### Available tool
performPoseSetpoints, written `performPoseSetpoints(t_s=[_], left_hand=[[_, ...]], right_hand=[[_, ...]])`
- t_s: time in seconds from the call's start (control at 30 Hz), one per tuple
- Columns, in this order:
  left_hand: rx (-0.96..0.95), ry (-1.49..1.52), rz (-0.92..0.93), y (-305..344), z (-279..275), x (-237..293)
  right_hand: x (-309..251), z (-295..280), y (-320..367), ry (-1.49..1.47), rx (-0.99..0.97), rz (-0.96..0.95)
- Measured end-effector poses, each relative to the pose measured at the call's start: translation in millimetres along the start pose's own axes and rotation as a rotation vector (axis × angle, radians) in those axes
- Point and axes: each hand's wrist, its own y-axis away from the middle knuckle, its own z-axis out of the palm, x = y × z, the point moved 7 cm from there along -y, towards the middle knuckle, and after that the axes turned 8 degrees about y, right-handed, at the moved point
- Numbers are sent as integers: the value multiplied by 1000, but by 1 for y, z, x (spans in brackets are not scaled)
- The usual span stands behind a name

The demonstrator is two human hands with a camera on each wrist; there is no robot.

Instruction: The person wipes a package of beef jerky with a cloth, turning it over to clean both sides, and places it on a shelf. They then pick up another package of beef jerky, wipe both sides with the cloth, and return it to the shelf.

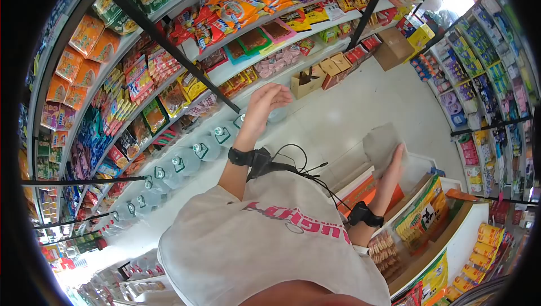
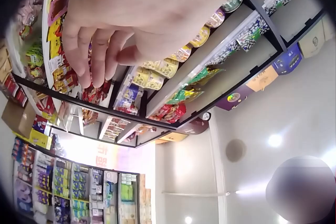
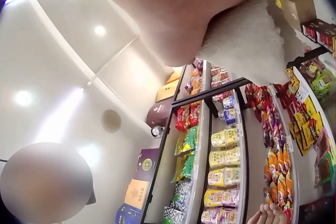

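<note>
My right hand [image 1: 394,169] grips a grey cloth [image 1: 381,143], which stands up from the fingers. In the right wrist view the cloth [image 3: 249,40] shows a ragged edge beside the thumb, and most of the fingers are hidden. My left hand [image 1: 265,109] is raised in front of the shelves, holding nothing. Its fingers are loosely bent in the left wrist view. Behind and below it, large clear water bottles [image 1: 205,147] with green handles line the floor along the shelf.
Shelves of snack packets [image 1: 242,10] curve along the left and far side. Open cardboard boxes [image 1: 307,80] and a brown carton [image 1: 393,48] stand on the floor. To my right is a low display with yellow packets [image 1: 420,216]; another stocked rack [image 1: 479,75] rises beyond.
</note>
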Motion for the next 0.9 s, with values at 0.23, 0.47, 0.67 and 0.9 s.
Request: performPoseSetpoints(t_s=[0.23,0.47,0.67,0.9], left_hand=[[67,108,24,-38,-100,41],[95,98,-23,-72,-184,39],[190,186,-11,-99,-235,23],[469,217,-2,-113,-297,4]], right_hand=[[-33,205,6,358,-384,-142],[44,408,0,378,-924,-44],[59,518,15,264,-1191,124],[126,650,-50,103,-1300,307]])
